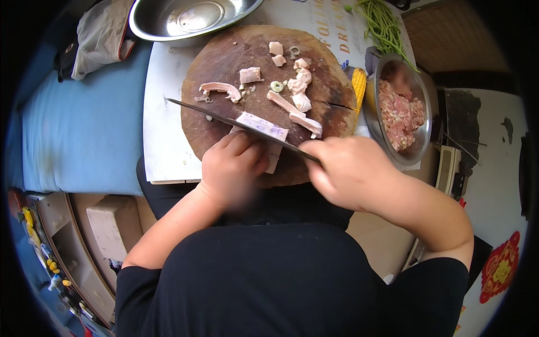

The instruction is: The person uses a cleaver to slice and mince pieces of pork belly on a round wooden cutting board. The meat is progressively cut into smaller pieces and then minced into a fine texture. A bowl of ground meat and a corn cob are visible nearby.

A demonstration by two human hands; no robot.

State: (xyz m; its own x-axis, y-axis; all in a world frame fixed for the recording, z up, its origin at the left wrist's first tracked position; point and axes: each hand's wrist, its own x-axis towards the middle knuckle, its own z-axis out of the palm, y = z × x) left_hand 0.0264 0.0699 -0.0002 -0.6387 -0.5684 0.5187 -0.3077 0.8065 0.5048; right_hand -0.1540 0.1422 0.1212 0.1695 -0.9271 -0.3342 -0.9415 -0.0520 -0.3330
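Note:
My right hand (353, 171) is closed around the handle of a long knife (219, 117), whose blade slants to the upper left over the round wooden chopping board (216, 62). Under and beside the blade lies a pale slab of pork with purple marks (263, 124). The curled fingers of my left hand (233, 168) press on the slab's near side, partly hidden by the knife. Cut pork strips (306, 123), a curved strip (222, 89), a chunk (250, 74) and several smaller pieces lie beyond the blade, among bits of sliced scallion (277, 86).
A steel bowl of minced meat (401, 118) stands right of the board, near a corn cob (359, 90) and green beans (382, 25). A large metal basin (193, 35) sits at the far left. A blue-covered seat (90, 135) borders the white table (163, 118).

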